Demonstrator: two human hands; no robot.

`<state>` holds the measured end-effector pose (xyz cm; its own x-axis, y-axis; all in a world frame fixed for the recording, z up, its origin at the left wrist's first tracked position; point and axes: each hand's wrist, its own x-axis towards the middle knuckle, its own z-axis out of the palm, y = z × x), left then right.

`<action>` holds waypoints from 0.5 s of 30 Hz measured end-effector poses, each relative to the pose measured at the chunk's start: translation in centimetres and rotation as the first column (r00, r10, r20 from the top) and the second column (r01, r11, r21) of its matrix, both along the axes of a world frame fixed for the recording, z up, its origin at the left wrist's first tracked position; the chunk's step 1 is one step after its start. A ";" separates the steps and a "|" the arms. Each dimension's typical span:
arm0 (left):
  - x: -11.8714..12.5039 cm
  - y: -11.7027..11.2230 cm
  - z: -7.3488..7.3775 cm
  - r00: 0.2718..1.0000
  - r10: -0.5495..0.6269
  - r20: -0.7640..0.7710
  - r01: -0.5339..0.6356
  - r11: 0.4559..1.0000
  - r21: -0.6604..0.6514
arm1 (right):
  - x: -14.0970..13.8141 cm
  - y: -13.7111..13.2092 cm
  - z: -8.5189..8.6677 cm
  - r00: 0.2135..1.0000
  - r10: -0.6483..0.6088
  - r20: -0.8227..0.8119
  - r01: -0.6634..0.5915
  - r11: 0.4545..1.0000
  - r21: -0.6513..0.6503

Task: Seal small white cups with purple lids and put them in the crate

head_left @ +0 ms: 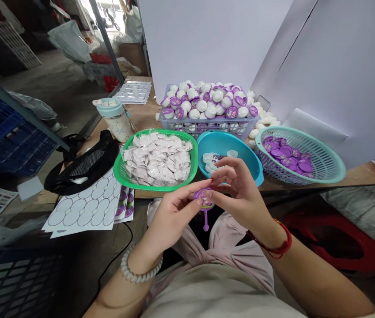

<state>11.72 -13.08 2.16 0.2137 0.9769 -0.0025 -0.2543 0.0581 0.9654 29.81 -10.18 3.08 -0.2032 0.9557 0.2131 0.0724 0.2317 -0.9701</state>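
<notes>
Printed purple disc, stem directed near, is over the lap beside the bench, clasped in the grip of the left hand and touched by the right hand, whose closure cannot be determined; support the rim evenly and press lightly.

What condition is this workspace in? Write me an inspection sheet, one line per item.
Surface: brown tabletop, partly covered.
Job's things: purple stemmed disc in hand; green basket of wrapped packets; lavender crate of white-and-purple pieces; blue basin with clear cups; turquoise basket of purple discs.
Clutter: black mesh bag, lidded cup, printed sheets.
Hands: left hand pinches the stemmed disc; right hand has its thumb on it.
Cables: thin black cord, below the sheets.
Surroundings: blue crates left, white panels behind, red plastic item right.
</notes>
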 end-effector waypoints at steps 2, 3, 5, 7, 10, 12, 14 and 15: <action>0.1 0.0 0.1 1.000 0.003 0.018 -0.003 1.000 -0.014 | -0.1 0.2 -0.4 1.000 0.002 -0.016 -0.002 1.000 -0.023; 0.1 -0.1 0.1 0.999 0.008 0.049 -0.007 1.000 -0.029 | -0.1 0.4 -0.6 1.000 0.011 -0.027 -0.012 1.000 -0.027; 0.1 0.0 0.1 0.993 0.029 0.118 -0.019 0.997 -0.077 | 0.4 0.8 -1.0 0.998 0.041 -0.050 -0.042 0.999 -0.013; 0.1 0.0 0.0 0.987 0.054 0.152 -0.036 0.992 -0.122 | 1.2 1.0 -1.5 0.995 0.094 -0.018 -0.093 0.995 0.026; 0.0 0.1 -0.4 0.986 0.070 0.148 -0.052 0.991 -0.126 | 2.5 0.9 -2.1 0.964 0.214 0.160 -0.227 0.972 0.066; 0.1 0.1 -0.6 0.988 0.069 0.139 -0.054 0.993 -0.109 | 2.8 0.5 -2.4 0.941 0.257 0.218 -0.279 0.957 0.076; 0.2 0.1 -0.8 0.991 0.061 0.122 -0.050 0.995 -0.086 | 2.6 0.1 -2.4 0.952 0.245 0.186 -0.264 0.961 0.084; 0.2 0.1 -0.8 0.992 0.056 0.117 -0.048 0.996 -0.072 | 2.4 0.0 -2.4 0.959 0.237 0.158 -0.251 0.965 0.075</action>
